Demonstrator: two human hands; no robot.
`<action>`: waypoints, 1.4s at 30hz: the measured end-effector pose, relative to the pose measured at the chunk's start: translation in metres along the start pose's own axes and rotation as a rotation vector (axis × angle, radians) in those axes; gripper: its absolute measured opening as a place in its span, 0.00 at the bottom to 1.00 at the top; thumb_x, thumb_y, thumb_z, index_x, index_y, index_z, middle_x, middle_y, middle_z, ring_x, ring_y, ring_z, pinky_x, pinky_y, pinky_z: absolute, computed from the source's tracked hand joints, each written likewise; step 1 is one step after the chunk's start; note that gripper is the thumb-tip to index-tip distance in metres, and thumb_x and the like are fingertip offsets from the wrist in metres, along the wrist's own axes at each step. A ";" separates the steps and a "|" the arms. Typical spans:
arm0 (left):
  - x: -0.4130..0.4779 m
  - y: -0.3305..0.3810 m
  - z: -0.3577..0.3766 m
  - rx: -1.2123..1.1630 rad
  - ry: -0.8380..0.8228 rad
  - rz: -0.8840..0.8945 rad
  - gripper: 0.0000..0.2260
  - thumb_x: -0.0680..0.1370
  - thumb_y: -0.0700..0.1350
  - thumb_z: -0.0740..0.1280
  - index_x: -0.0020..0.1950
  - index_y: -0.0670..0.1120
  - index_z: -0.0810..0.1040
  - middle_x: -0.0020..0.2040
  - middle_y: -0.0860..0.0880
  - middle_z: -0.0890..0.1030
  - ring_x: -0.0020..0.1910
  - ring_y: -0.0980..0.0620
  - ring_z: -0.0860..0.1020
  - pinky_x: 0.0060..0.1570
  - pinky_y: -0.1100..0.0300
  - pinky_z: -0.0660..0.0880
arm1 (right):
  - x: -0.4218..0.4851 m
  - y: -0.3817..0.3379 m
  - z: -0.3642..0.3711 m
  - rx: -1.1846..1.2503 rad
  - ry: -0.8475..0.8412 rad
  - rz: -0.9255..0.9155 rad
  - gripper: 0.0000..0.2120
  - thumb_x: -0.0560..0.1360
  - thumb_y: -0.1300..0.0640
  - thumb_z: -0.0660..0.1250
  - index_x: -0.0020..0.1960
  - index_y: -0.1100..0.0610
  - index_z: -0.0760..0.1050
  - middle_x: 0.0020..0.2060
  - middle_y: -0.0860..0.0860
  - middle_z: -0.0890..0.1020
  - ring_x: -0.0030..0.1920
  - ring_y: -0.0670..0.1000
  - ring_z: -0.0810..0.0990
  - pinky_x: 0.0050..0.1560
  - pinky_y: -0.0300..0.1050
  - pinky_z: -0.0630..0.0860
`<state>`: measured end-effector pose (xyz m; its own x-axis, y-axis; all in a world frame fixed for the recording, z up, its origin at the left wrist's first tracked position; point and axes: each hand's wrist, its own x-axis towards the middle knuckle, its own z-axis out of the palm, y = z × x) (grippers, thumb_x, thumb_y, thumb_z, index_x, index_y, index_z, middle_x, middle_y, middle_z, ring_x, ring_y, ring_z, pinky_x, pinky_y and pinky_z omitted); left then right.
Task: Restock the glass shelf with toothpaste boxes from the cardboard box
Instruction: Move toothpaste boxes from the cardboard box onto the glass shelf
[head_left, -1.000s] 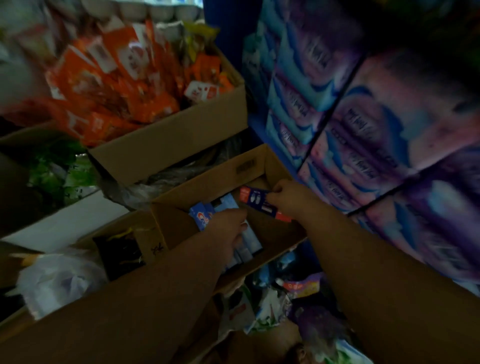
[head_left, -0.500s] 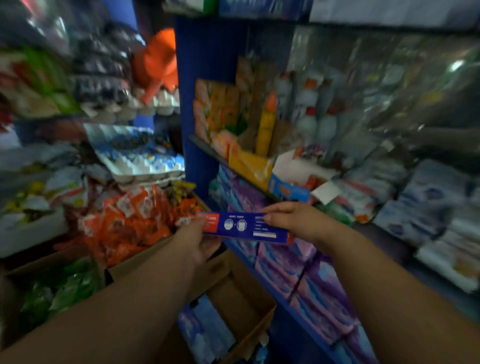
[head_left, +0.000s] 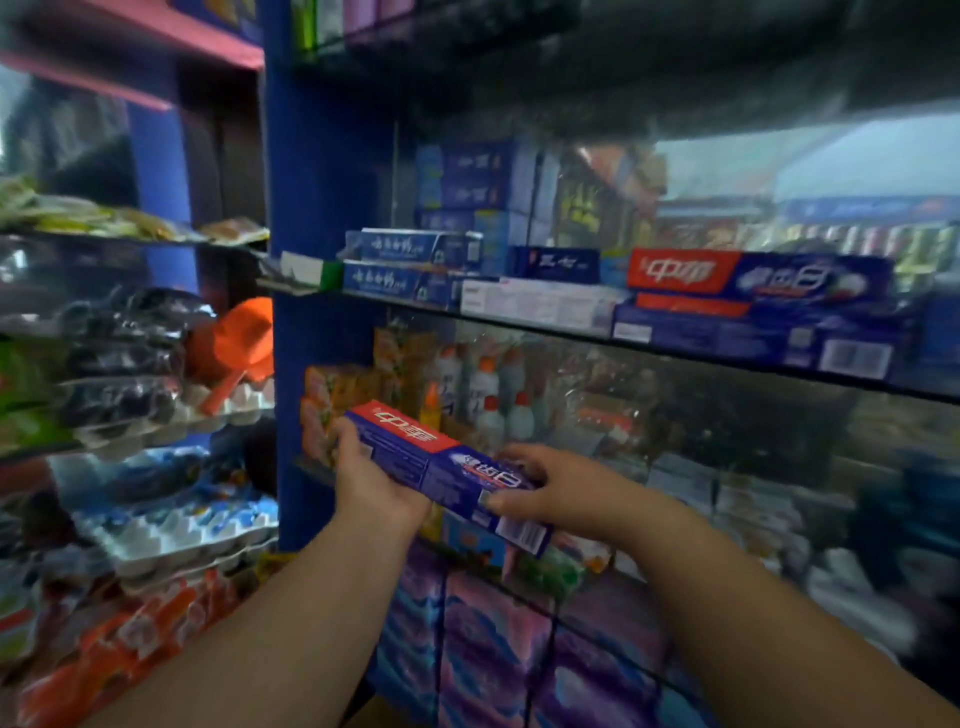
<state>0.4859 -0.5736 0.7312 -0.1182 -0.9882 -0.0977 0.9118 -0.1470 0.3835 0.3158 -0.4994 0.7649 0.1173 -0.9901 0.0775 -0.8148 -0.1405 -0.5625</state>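
Change: since half a second ago the long red-and-blue cardboard toothpaste box (head_left: 447, 470) has turned its printed front face upward, and the view has risen to the upper shelf.
Held box: just below the middle of the view, in front of the shelving and touching no shelf, its red end toward 10 o'clock and its barcode end toward 4 o'clock.
Left hand (head_left: 371, 480): fingers wrapped round the red end from beneath, thumb along the near edge.
Right hand (head_left: 550, 491): fingers curled over the blue end, thumb pressed on the near face.
Glass shelf (head_left: 675, 353): well above the hands, running from 9 o'clock to 3 o'clock.
On the shelf: a matching red-and-blue toothpaste box (head_left: 753, 278) at 2 o'clock, a white carton (head_left: 535, 304) beside it, stacked pale-blue cartons (head_left: 405, 260) at 12 o'clock.
Beneath the shelf: white bottles with orange caps (head_left: 488, 395) behind the held box.
At 6 o'clock: purple-and-blue wrapped packs (head_left: 493, 639).
At 8 o'clock: orange sachets (head_left: 130, 639), blurred.
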 end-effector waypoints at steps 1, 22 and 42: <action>-0.004 -0.003 0.010 -0.012 -0.038 -0.005 0.29 0.76 0.68 0.55 0.65 0.47 0.73 0.60 0.41 0.76 0.60 0.38 0.75 0.58 0.40 0.71 | -0.006 -0.003 -0.008 -0.038 0.005 0.005 0.33 0.72 0.42 0.70 0.73 0.49 0.63 0.67 0.48 0.74 0.60 0.48 0.76 0.59 0.41 0.72; 0.008 -0.088 0.195 0.991 -0.424 0.627 0.12 0.80 0.44 0.60 0.61 0.52 0.76 0.58 0.48 0.77 0.54 0.48 0.78 0.54 0.53 0.75 | -0.089 0.020 -0.190 -0.760 0.954 0.078 0.30 0.74 0.48 0.69 0.72 0.46 0.62 0.68 0.47 0.70 0.68 0.53 0.64 0.68 0.52 0.63; 0.031 -0.111 0.175 1.371 -0.444 0.707 0.23 0.81 0.46 0.59 0.75 0.47 0.62 0.71 0.46 0.69 0.71 0.46 0.66 0.70 0.46 0.64 | -0.035 0.016 -0.146 -0.906 0.970 -0.040 0.22 0.77 0.46 0.61 0.70 0.47 0.68 0.74 0.49 0.65 0.78 0.55 0.49 0.69 0.70 0.36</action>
<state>0.3121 -0.5956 0.8468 -0.1685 -0.7692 0.6164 -0.1646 0.6385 0.7518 0.2156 -0.4675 0.8737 0.0078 -0.5326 0.8464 -0.9527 0.2532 0.1682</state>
